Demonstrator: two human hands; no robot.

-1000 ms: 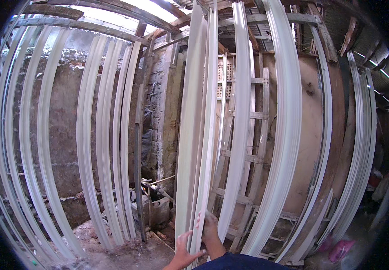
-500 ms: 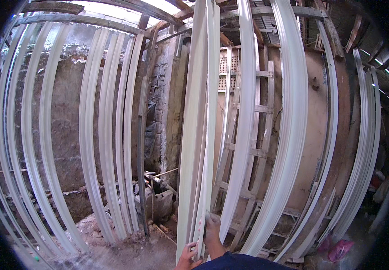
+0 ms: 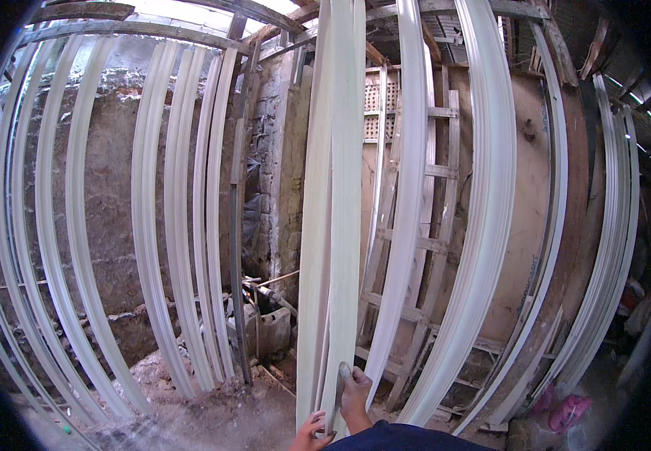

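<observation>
In front of me stand two long pale moulding strips, side by side and nearly upright. My right hand (image 3: 355,394) grips the right-hand strip (image 3: 345,225) low down at its right edge, with the thumb on its broad flat face. Lower and further left, my left hand (image 3: 312,433) is closed at the strips' lower part, its fingers at the right strip's left edge. The left-hand strip (image 3: 315,225) stands just behind that hand. A narrow dark gap runs between the two strips toward the bottom. Their upper ends run out of view.
More pale strips (image 3: 148,203) lean on a wooden rail (image 3: 137,28) at the left. Another group (image 3: 493,188) stands at the right, near a wooden ladder-like frame (image 3: 437,171). A concrete block (image 3: 271,331) and a pink bag (image 3: 570,413) lie on the dusty floor.
The right-hand strip has turned from nearly edge-on to show its broad face, closing most of the gap beside the left strip. Both hands remain low on the strips.
</observation>
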